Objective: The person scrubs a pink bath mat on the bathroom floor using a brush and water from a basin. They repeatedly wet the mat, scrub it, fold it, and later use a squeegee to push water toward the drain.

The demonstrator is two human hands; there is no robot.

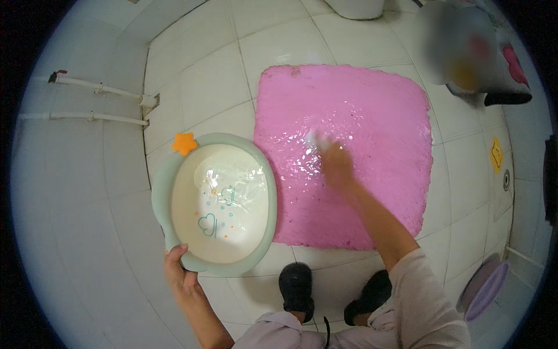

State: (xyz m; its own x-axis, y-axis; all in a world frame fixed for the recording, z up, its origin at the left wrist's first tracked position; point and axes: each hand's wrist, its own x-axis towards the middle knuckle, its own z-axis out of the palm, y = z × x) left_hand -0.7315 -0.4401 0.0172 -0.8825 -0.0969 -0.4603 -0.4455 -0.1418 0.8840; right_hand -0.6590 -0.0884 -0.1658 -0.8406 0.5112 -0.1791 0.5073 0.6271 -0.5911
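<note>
My left hand (181, 271) grips the lower-left rim of a pale green and white plastic basin (269, 192), its thumb over the edge. Clear water shows inside the basin, above printed clouds and small shapes. An orange star (185, 144) sits at its upper-left rim. To the right, a wet pink mat (375, 109) lies flat on the floor. My right hand (338, 163) reaches over the mat's middle, blurred, among glinting water. Something whitish shows at its fingertips; whether this is a held thing or splashing water, I cannot tell.
My black shoes (296, 288) stand below the mat on white floor tiles (209, 78). White pipes (117, 91) run along the left wall. At right are a purple basin (486, 292), a yellow sticker (496, 155) and a floor drain (506, 179). A partly blurred object (462, 48) stands upper right.
</note>
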